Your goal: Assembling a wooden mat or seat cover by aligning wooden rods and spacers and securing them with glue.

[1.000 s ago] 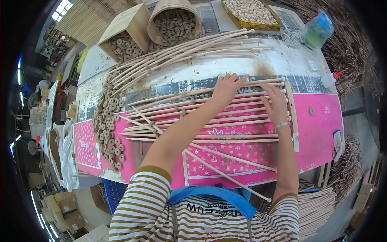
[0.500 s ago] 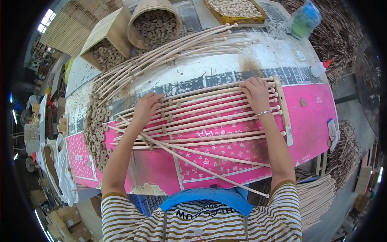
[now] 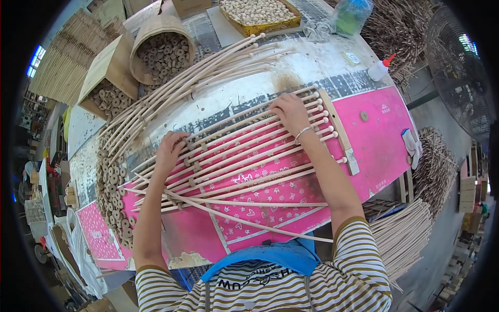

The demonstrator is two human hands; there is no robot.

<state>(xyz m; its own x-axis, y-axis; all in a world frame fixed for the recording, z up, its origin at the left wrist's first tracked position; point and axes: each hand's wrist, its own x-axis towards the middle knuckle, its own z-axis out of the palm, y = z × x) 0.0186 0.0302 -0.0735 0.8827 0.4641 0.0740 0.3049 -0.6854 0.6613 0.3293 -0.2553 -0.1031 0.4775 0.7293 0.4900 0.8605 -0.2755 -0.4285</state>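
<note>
A row of pale wooden rods with ball ends (image 3: 260, 136) lies on the pink patterned sheet. Most of their ball ends line up beside a wooden strip (image 3: 337, 130) on the right. Small brown wooden rings (image 3: 192, 167) sit on the rods toward their left ends. My right hand (image 3: 292, 114) is closed at the far rod, near the ball ends; its palm hides several rods. At the left part of that far rod, my left hand (image 3: 169, 152) has thumb and fingers pinched together. Two loose rods (image 3: 249, 224) slant across the others, nearer my body.
Loose rings (image 3: 112, 200) are heaped on the left. Behind stand a wooden box (image 3: 106, 78) and a round tub (image 3: 162, 49) of rings, a pile of rods (image 3: 192, 78) and a yellow tray of beads (image 3: 260, 13). Rightward are a glue bottle (image 3: 380, 68), a glove (image 3: 412, 148) and a fan (image 3: 460, 73).
My view has shifted and turned, so the table appears farther left and tilted. Both hands stay at the far rod, with little visible movement along it.
</note>
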